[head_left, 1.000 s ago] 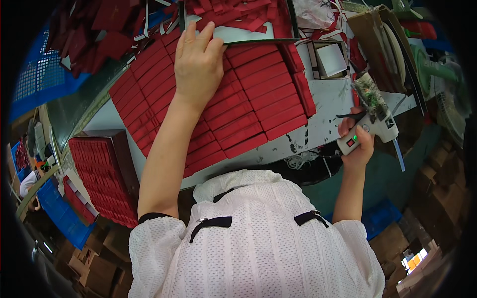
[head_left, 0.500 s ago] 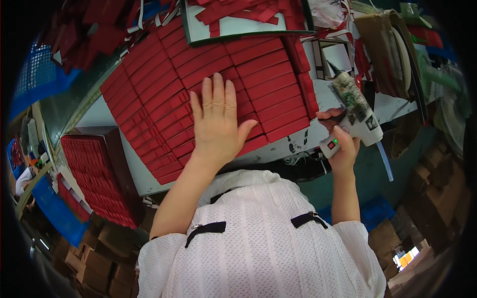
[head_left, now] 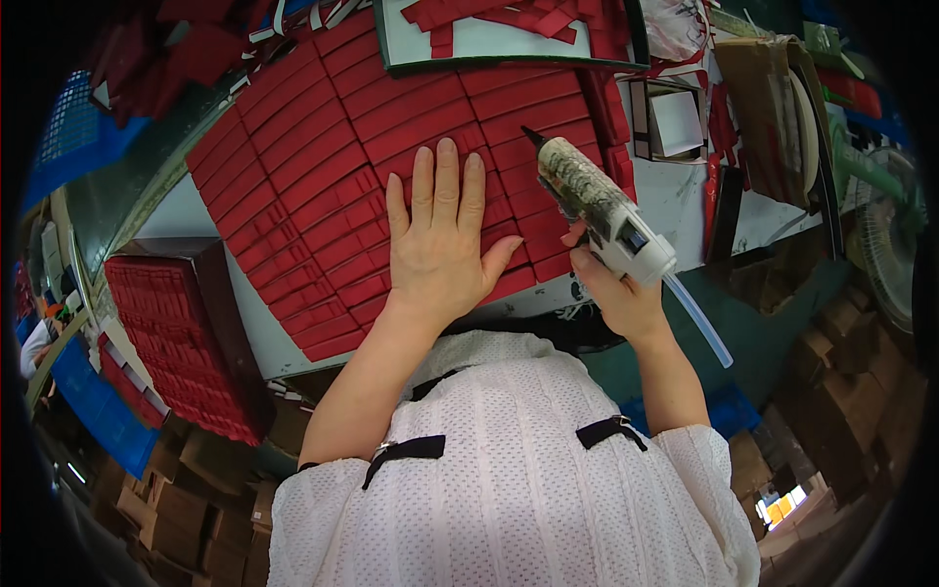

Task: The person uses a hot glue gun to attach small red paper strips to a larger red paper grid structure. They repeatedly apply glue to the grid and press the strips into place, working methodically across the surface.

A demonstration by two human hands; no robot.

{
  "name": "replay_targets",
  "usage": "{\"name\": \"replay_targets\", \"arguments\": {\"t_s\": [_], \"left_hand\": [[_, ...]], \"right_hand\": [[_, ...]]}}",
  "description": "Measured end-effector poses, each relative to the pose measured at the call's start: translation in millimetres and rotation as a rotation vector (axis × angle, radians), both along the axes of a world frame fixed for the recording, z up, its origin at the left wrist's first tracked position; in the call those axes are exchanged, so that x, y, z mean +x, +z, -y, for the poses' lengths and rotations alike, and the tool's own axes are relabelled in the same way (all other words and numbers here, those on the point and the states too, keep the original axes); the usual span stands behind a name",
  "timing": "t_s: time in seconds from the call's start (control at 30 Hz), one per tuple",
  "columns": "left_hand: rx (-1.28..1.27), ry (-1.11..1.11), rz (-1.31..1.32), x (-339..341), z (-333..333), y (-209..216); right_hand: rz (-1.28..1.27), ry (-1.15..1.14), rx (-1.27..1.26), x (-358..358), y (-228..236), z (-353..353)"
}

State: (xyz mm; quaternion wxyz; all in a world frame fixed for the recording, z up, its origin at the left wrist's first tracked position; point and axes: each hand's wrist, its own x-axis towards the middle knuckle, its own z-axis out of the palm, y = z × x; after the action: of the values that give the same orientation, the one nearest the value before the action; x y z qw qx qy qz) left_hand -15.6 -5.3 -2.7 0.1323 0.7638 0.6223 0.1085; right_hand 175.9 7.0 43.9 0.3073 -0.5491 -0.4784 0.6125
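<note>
Two bare hands at a white worktop, seen from above. The left hand lies open, palm down, on closely packed rows of red rectangular pieces; its fingers are slightly spread and point away from the body, with the thumb held out to the right. The right hand is closed around the handle of a white glue gun, whose stained barrel is raised over the right-hand part of the rows. The dark nozzle points toward the far left; whether it touches a piece cannot be told. A translucent glue stick projects from the rear of the tool. At the far edge of the rows, a dark-rimmed tray holds loose red strips. Right of the rows stands a small open box with a white interior. At left, near the worktop's edge, a dark case bears further stacked red pieces.
</note>
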Motion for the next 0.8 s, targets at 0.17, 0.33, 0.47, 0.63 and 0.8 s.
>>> {"name": "replay_targets", "arguments": {"t_s": [0.17, 0.33, 0.47, 0.63, 0.8], "left_hand": [[0.0, 0.007, 0.028, -0.1, -0.1, -0.1], [0.004, 0.007, 0.023, -0.2, 0.3, -0.9], [0.002, 0.004, 0.018, -1.0, 0.2, -1.6], [0.001, 0.003, 0.014, -0.9, -0.1, 1.0], [-0.028, -0.02, 0.004, -1.5, 0.8, -0.3]], "right_hand": [[0.088, -0.019, 0.01, -8.0, 0.0, -3.9], [0.144, -0.001, -0.019, -8.0, -6.3, -1.2], [0.266, 0.065, 0.107, -7.0, -8.6, -2.9], [0.242, -0.089, 0.093, -1.1, -6.6, -0.9], [0.337, 0.006, 0.133, -1.5, -8.9, 2.1]]}}
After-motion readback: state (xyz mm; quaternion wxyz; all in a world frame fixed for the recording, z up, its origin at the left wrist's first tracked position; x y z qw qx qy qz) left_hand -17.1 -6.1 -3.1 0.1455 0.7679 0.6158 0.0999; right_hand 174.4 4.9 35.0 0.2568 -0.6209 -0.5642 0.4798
